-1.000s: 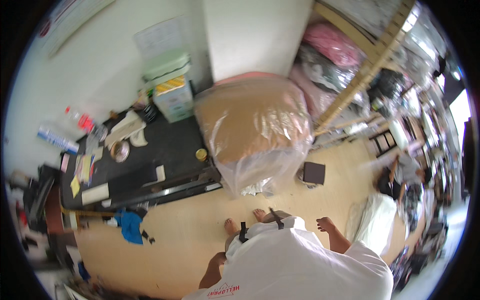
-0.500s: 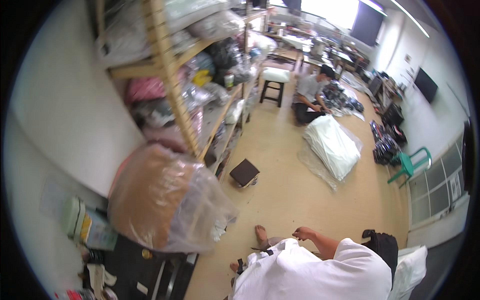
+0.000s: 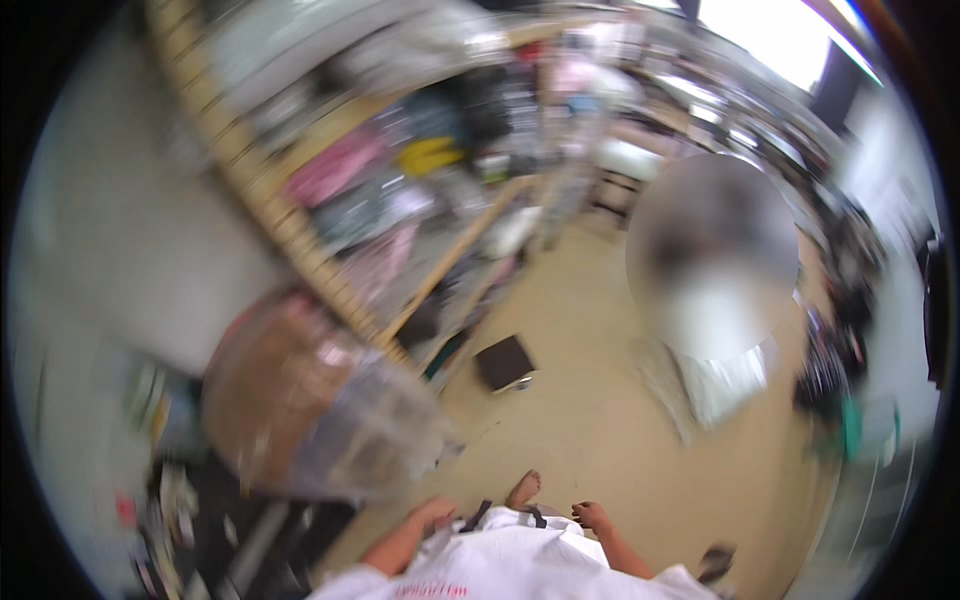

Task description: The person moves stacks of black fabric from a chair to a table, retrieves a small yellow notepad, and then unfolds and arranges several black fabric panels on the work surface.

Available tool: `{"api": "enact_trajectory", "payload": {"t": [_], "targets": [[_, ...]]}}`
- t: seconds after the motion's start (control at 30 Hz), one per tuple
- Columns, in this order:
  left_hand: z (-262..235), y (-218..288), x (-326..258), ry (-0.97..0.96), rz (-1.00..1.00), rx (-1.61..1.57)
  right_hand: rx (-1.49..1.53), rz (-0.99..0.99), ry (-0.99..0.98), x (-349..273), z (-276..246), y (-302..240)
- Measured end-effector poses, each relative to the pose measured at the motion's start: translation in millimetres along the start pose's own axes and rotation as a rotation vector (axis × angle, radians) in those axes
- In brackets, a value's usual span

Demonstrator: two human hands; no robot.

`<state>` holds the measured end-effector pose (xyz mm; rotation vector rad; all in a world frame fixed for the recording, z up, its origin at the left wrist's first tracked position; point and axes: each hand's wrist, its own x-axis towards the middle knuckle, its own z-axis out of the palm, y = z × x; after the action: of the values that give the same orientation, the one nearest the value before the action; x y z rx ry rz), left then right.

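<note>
Looking down, we see our left hand (image 3: 434,513) and right hand (image 3: 592,516) gripping the top edge of a white cloth (image 3: 510,565) held at our front, fingers curled shut on it. A bare foot (image 3: 523,489) shows between the hands. Left of the left hand, touching nothing, sits a big plastic-wrapped brown bundle (image 3: 300,405); ahead, a small dark box (image 3: 503,362) on the floor. Frame blurred.

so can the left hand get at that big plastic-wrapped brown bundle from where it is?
Probably yes. The left hand sits low at the waist, and the plastic-wrapped bundle stands just up and left of it with nothing visible between. The frame is motion-blurred, so the gap is hard to judge.
</note>
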<state>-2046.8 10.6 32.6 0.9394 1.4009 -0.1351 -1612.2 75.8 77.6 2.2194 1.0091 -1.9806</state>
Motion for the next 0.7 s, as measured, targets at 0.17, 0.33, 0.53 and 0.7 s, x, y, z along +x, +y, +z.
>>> {"api": "enact_trajectory", "payload": {"t": [0.17, 0.33, 0.53, 0.7], "targets": [[35.8, 123.2, 18.5, -0.515, -0.123, 0.104, -0.288, -0.220, -0.363, 23.5, 22.4, -71.2], [25.3, 131.3, -51.2, -0.506, -0.120, -0.044, -0.611, -0.319, -0.758, 28.5, 82.7, -112.6], [51.4, 68.4, -56.6, -0.430, -0.100, -0.422, -0.880, -0.320, -0.880, -0.4, 169.4, -133.0], [43.9, 27.3, -78.4, -0.114, -0.058, -0.539, -1.060, -0.239, -0.852, -7.2, 186.5, -124.6]]}}
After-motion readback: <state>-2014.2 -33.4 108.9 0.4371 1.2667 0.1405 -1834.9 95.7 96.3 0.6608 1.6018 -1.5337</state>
